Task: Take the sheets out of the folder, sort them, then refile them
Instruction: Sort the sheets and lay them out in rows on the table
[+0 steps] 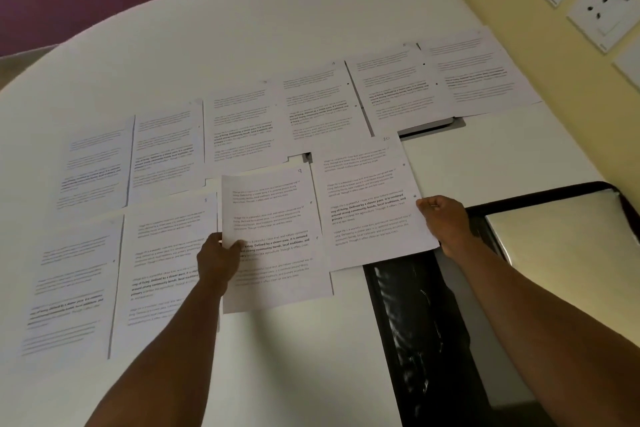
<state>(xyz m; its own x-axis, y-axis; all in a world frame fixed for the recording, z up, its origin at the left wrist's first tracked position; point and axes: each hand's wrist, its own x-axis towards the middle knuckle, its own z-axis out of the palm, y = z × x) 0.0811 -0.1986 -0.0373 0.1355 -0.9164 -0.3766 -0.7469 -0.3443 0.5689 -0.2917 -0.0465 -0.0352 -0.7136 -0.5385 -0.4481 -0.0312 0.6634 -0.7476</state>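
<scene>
1. The left hand [217, 262] is gripping the left edge of the sheet marked 9 [273, 239], with the thumb lying on the printed side and the other fingers curled out of sight behind the paper.
2. That sheet is sitting tilted, its left edge lying over the right edge of the neighbouring sheet marked 8 [166, 260].
3. The right hand [445, 220] is pinching the right edge of the sheet marked 10 [367, 208], fingers curled together on the paper.
4. The lower right corner of that sheet is lying over the black spine of the open folder [426, 333], which is resting on the table [263, 45] at the right, below the right forearm.
5. A pale page or pocket [561, 243] is showing inside the folder's right half.
6. Other printed sheets are lying flat in two rows: six in the far row [242, 128], side by side with edges touching or slightly overlapping, and one more [72, 284] at the left end of the near row.
7. A dark flat thing [427, 126] is peeking out from under the far row's right end; I cannot tell what it is.
8. White wall sockets [604, 7] are sitting on the yellow wall at upper right.
</scene>
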